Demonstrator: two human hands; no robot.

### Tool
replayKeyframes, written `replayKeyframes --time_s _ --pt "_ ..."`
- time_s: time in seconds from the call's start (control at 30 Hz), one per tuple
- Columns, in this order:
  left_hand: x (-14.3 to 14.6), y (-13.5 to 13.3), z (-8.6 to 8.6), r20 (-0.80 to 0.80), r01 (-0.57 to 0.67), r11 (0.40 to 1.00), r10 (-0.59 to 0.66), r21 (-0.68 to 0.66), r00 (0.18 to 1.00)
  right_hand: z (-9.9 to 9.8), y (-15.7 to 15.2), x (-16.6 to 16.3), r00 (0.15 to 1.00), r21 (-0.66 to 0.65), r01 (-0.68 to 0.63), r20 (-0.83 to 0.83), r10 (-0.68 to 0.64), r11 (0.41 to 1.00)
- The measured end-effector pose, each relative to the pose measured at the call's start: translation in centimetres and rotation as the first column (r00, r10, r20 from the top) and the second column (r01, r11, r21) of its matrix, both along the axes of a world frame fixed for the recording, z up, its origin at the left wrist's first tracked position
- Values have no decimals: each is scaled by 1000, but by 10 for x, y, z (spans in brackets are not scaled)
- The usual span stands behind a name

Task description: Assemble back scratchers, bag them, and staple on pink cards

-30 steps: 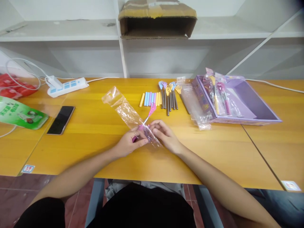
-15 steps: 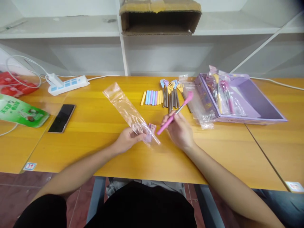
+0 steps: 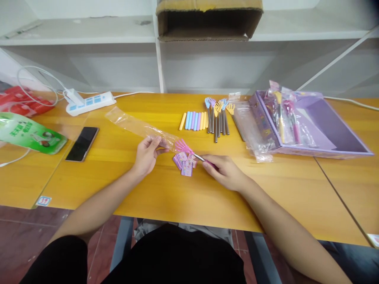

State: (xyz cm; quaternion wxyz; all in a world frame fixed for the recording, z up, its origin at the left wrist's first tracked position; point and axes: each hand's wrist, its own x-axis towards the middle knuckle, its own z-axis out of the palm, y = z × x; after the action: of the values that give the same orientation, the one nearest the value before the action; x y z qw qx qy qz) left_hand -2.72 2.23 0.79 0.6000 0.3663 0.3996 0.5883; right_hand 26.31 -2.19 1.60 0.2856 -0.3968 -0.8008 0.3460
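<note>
My left hand (image 3: pixel 148 155) pinches a long clear plastic bag (image 3: pixel 130 122) near one end, and the bag stretches away to the upper left. In my right hand (image 3: pixel 226 170) is a pink back scratcher (image 3: pixel 184 146), gripped by its handle with the claw head pointing left. That claw is at the bag's near end; I cannot tell whether its tips are inside. Small purple printed cards (image 3: pixel 186 167) lie on the table just below the claw. Beyond my hands are several back scratcher heads on metal rods (image 3: pixel 219 122) and a row of pastel handles (image 3: pixel 194 121).
On the right, a purple box (image 3: pixel 319 152) holds bagged pieces, with more clear bags (image 3: pixel 251 130) beside it. A phone (image 3: pixel 82 144), power strip (image 3: pixel 90 104) and green pouch (image 3: pixel 32 132) are at left. A cardboard box (image 3: pixel 209 19) sits on the shelf.
The back scratcher has swung from pointing up right to pointing left, its claw now at the bag's end. My left hand has moved slightly left and up with the bag, uncovering the cards.
</note>
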Motion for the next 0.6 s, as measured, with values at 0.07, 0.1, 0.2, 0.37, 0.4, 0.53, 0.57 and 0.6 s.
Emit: replayKeyframes --time_s 0.07,0.1,0.2,0.37,0.4,0.53,0.57,0.6 --pt "0 -1 0 14 0 1000 0 3 1000 -1 2 -1 1000 -16 -5 1 5 1000" --pt "0 -1 -1 21 5 1000 -5 5 1000 -2 2 -1 1000 -25 -8 -6 8 1000" --pt "1 -3 -1 21 29 1000 -29 6 999 -4 3 0 999 -56 -27 -26 25 998" --pt "6 -8 -4 -26 124 992 -124 0 992 -7 2 0 999 -79 -52 2 52 996" --pt "8 -10 -5 -30 144 990 -144 -3 989 -7 2 -1 998 -77 -56 10 57 996" --pt "11 -16 -6 -41 242 969 -244 -51 969 -10 1 -3 998 -43 -57 5 57 997" --pt "12 -17 -6 -45 266 962 -269 -63 962 -11 1 -4 999 -43 -51 5 51 998" --pt "13 -18 -6 -51 286 955 -290 -72 956 -12 0 -4 999 -50 -44 10 45 998"
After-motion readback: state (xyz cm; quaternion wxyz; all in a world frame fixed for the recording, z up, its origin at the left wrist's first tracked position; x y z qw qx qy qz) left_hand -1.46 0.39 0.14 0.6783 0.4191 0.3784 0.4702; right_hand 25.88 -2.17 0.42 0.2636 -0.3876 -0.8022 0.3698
